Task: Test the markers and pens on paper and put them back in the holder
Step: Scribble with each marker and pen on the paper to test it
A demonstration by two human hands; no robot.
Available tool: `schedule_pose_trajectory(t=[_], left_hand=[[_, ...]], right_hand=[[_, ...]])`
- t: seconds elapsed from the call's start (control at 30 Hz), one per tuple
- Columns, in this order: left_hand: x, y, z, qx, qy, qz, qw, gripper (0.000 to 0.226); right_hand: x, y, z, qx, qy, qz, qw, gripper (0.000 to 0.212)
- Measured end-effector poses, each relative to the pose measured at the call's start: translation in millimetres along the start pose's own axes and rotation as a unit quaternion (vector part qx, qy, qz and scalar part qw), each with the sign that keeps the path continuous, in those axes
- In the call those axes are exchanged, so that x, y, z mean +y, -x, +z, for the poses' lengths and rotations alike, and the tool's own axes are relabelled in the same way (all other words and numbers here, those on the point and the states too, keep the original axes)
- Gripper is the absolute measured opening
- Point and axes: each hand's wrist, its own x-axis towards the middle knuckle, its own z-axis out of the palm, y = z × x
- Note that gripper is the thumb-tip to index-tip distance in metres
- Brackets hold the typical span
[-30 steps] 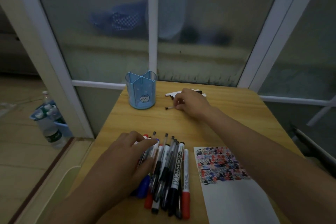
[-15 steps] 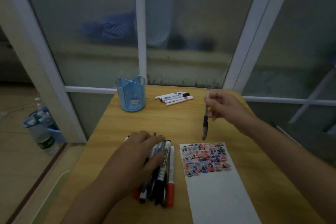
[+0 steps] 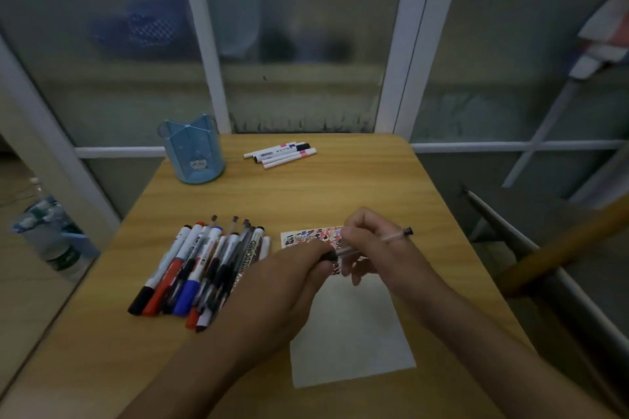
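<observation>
Both hands (image 3: 340,255) hold one pen (image 3: 374,241)

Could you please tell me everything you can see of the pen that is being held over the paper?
The pen is slim, with a clear, plastic-looking barrel and a dark end at each tip. It lies nearly level, its right end slightly raised, above the scribbled top of the paper. The right hand grips its middle; the left hand pinches its dark left end, probably the cap. Whether it is capped cannot be told.
</observation>
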Motion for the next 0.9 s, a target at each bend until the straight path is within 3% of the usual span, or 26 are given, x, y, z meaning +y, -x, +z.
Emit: schedule_pose_trajectory(t=[0.13,0.23,0.4,0.53,0.63,0.7,0.8,0.9], left_hand=[[-7,-10,-3,0.014,-0.019,-0.003,1.000,0.040],[-14,-15,-7,0.021,-0.031,-0.002,0.999,0.037],[-22,-19,-8,0.020,-0.044,-0.025,0.999,0.044],[-38,-18,-21,-0.035,-0.083,-0.101,0.991,0.066],[-52,-15,-33,-0.079,-0.176,-0.117,0.974,0.083],[-49,-14,-34,-0.124,-0.235,-0.130,0.955,0.087],[-42,-11,-25,-0.167,-0.301,-0.144,0.928,0.091],[-39,-10,-18,-0.177,-0.333,-0.124,0.918,0.097]], right_hand=[[9,-12,-1,-0.062,0.083,0.002,0.995,0.030],[9,-16,-4,-0.101,0.073,0.026,0.992,0.045],[8,-20,-11,-0.118,0.045,0.028,0.992,0.044],[10,-20,-25,-0.050,-0.026,0.051,0.997,0.045],[18,-21,-36,-0.002,-0.024,0.065,0.998,0.048],[25,-22,-35,0.027,-0.011,0.075,0.997,0.037],[40,-19,-30,0.060,0.088,0.034,0.994,0.014],[50,-13,-27,0.100,0.161,-0.014,0.982,0.010]])
